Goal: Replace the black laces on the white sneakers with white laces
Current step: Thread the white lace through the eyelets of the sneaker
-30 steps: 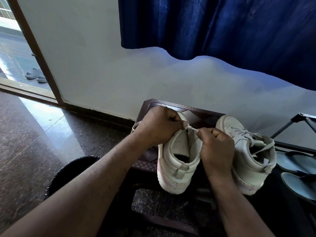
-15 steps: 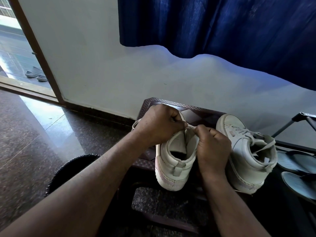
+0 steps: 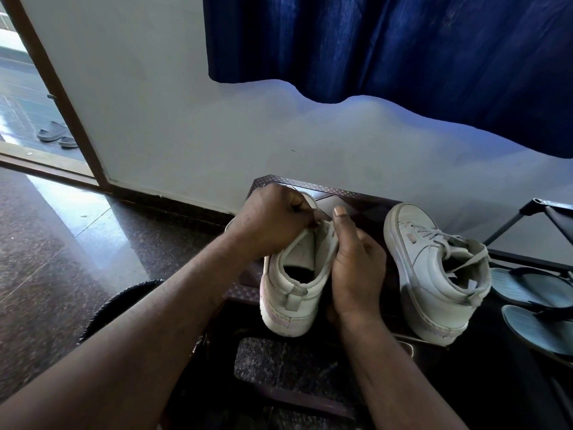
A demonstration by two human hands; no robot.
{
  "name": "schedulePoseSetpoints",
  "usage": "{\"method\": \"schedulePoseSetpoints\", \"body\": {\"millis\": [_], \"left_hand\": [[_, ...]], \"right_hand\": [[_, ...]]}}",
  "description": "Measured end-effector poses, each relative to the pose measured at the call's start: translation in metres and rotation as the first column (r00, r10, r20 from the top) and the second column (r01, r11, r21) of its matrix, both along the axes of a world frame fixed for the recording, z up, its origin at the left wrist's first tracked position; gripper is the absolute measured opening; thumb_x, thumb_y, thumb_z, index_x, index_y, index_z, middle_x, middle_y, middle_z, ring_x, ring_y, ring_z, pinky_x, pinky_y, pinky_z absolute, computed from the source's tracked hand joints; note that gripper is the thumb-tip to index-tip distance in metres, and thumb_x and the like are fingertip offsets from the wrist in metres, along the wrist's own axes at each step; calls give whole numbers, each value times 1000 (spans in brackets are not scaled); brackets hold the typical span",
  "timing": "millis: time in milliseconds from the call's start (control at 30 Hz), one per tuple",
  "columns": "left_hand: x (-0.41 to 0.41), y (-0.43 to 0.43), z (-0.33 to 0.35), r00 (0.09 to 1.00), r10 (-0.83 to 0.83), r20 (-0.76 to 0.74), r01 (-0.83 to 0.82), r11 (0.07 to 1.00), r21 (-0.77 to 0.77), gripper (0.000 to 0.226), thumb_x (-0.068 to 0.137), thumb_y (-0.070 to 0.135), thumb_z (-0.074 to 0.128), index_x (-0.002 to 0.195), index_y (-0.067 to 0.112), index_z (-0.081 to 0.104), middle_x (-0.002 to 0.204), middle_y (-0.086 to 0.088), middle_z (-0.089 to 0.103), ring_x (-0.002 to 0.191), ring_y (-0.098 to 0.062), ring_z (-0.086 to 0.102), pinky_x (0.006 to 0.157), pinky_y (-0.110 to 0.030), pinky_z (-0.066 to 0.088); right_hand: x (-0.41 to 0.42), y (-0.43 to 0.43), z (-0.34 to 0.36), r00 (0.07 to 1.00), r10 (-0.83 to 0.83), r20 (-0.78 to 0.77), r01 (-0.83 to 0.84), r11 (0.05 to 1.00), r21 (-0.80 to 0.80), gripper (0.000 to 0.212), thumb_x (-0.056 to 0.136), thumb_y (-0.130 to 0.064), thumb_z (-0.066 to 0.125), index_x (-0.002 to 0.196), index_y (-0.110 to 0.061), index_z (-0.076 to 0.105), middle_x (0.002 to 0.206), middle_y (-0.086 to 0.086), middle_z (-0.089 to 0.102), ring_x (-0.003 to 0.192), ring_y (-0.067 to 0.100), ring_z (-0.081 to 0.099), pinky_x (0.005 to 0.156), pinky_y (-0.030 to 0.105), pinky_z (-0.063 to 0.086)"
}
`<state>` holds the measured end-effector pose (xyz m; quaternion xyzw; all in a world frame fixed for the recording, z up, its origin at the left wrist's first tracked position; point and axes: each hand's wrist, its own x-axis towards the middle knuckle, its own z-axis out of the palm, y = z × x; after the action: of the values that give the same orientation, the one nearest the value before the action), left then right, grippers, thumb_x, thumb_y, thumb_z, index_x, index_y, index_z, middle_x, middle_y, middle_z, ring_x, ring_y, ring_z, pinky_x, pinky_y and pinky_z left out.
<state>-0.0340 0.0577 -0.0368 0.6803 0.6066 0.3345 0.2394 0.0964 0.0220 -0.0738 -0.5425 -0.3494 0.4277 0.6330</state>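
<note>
Two white sneakers stand on a dark brown stool [image 3: 366, 198], heels toward me. The left sneaker [image 3: 293, 293] is between my hands. My left hand [image 3: 273, 221] is curled over its front and pinches a white lace [image 3: 322, 217] near the tongue. My right hand [image 3: 353, 265] grips the shoe's right side, thumb pointing up beside the lace. Most of this shoe's lacing is hidden under my hands. The right sneaker [image 3: 434, 280] stands apart, with white laces [image 3: 446, 240] threaded through it. No black lace is in view.
A white wall and a blue curtain [image 3: 403, 48] are behind the stool. Grey flip-flops [image 3: 533, 305] lie at the right on a dark rack [image 3: 545, 212]. A black mat [image 3: 124, 302] lies on the polished floor at the left. An open doorway with sandals [image 3: 55, 135] is far left.
The left sneaker has shifted slightly toward me and to the left. My right hand dropped from pinching the lace to gripping the shoe's side, thumb raised. My left hand keeps its pinch.
</note>
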Motion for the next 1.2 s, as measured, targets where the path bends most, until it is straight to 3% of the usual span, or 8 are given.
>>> {"method": "schedulePoseSetpoints", "body": {"millis": [100,233,333,500,700,867,1000,1200], "left_hand": [[-8,-1,4,999,14,45,-12,999,-51,36,92,34,78,66,9,71,49,12,50,46,-2,42,46,-14,33],[-10,-2,3,999,6,53,-1,995,-104,33,93,34,76,65,17,72,42,18,49,43,3,44,45,-10,32],[-10,-1,0,997,12,73,-6,997,-76,38,92,39,76,77,4,74,56,7,48,49,-5,37,45,-14,31],[-15,-2,0,997,-9,83,18,995,-101,39,92,37,77,69,6,68,50,8,43,46,-3,36,46,-16,31],[-17,0,3,997,-38,63,47,988,-145,24,89,37,78,78,17,80,47,13,51,38,2,41,40,-13,32],[-18,1,1,997,-25,68,34,988,-148,23,91,34,76,76,16,79,45,15,51,40,2,41,42,-13,31],[-18,1,1,997,-26,74,36,989,-143,26,91,36,76,75,15,77,48,15,52,43,2,42,44,-14,34],[-21,2,0,994,-41,101,56,986,-156,26,88,34,80,68,18,75,47,16,51,41,2,40,44,-16,33]], "right_hand": [[3,6,-2,957,198,-210,-210,977,-34,68,87,-51,75,91,16,61,90,19,67,83,33,64,83,45,55],[12,14,-1,911,289,-295,-328,940,-92,43,95,-36,72,108,5,75,108,22,75,104,39,72,104,52,54],[13,14,1,950,279,-142,-296,949,-110,7,94,-8,71,94,-2,75,91,14,76,86,23,67,92,45,56],[14,22,0,965,238,114,-226,968,-107,18,97,-8,66,83,-13,76,87,9,78,79,18,67,82,40,58],[45,43,11,989,-90,-116,87,996,-33,20,104,-17,61,85,-18,64,66,-9,65,53,3,56,52,23,43],[16,20,2,952,284,-110,-297,946,-128,22,96,-27,73,88,-7,77,87,12,76,76,19,67,78,38,58],[10,21,2,963,268,-6,-267,961,-77,19,90,-20,80,72,-16,78,80,11,74,75,20,61,80,43,56],[33,35,15,990,-94,-104,96,995,10,29,92,-15,78,67,-18,63,54,-7,59,50,8,50,48,23,40]]}}
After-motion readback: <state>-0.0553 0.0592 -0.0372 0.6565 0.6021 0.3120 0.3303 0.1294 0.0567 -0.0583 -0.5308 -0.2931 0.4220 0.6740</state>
